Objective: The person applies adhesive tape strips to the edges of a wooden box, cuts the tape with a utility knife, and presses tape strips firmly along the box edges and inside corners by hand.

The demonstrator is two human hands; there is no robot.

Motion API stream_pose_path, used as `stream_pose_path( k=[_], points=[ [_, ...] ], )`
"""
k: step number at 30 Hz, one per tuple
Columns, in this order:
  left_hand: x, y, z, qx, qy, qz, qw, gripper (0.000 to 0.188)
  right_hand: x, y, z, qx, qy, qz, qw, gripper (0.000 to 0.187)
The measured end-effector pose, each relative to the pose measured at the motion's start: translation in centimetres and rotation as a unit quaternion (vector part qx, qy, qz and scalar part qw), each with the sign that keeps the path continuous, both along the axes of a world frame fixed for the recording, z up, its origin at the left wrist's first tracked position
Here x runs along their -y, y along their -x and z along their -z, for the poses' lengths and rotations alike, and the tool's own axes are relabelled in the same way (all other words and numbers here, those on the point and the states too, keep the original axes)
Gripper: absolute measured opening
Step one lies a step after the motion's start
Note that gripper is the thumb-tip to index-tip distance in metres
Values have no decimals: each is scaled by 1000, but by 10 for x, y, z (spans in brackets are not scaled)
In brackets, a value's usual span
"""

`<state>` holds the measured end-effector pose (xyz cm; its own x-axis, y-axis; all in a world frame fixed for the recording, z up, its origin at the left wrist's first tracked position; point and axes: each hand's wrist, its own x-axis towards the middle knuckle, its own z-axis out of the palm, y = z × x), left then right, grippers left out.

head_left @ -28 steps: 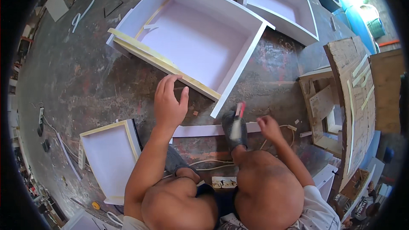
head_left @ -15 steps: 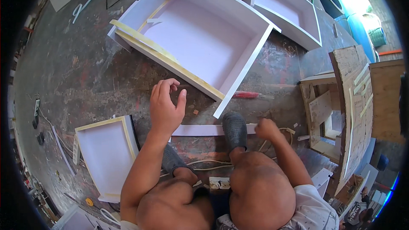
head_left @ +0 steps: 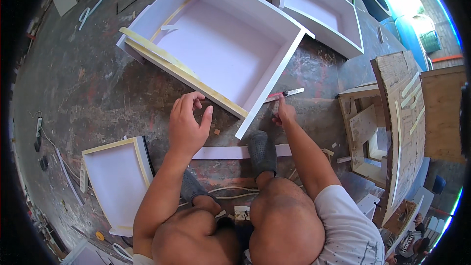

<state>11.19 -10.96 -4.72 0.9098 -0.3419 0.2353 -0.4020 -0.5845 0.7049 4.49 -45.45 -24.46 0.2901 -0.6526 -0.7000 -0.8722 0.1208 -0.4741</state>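
My left hand hovers before the near edge of a large white open box, its thumb and fingers apart and nothing in them. Yellowish strips run along that edge, one end standing loose. My right hand reaches down to the floor beside the box's near right corner. Its index finger points out to a slim red and silver tool, perhaps a cutter; the other fingers are curled. Across the floor lies a narrow white strip, with my grey shoe on it.
A smaller white open box lies at the left, another at the far right. A worn wooden cabinet with a cardboard-like panel stands at the right. Cords cross the floor near my feet. A power strip lies left.
My right hand has moved forward from beside the white strip to the red tool. The tool was blurred and has shifted and turned. My left hand stays in nearly the same pose.
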Motion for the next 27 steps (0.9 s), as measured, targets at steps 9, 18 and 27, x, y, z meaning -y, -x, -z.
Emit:
stream_pose_path(
  k=[9, 18, 27],
  points=[
    [7, 5, -3, -1, -9, 29, 1000, 38, 5, -27, 8, -73, 204, -208, 954, 50],
    [-17, 1, 8, 55, -77, -7, 995, 58, -31, 53, -134, 415, 92, -54, 904, 22],
    [-1, -1, 48, -17, -221, 58, 973, 79, -63, -14, -274, -63, 136, -760, 632, 23]
  ],
)
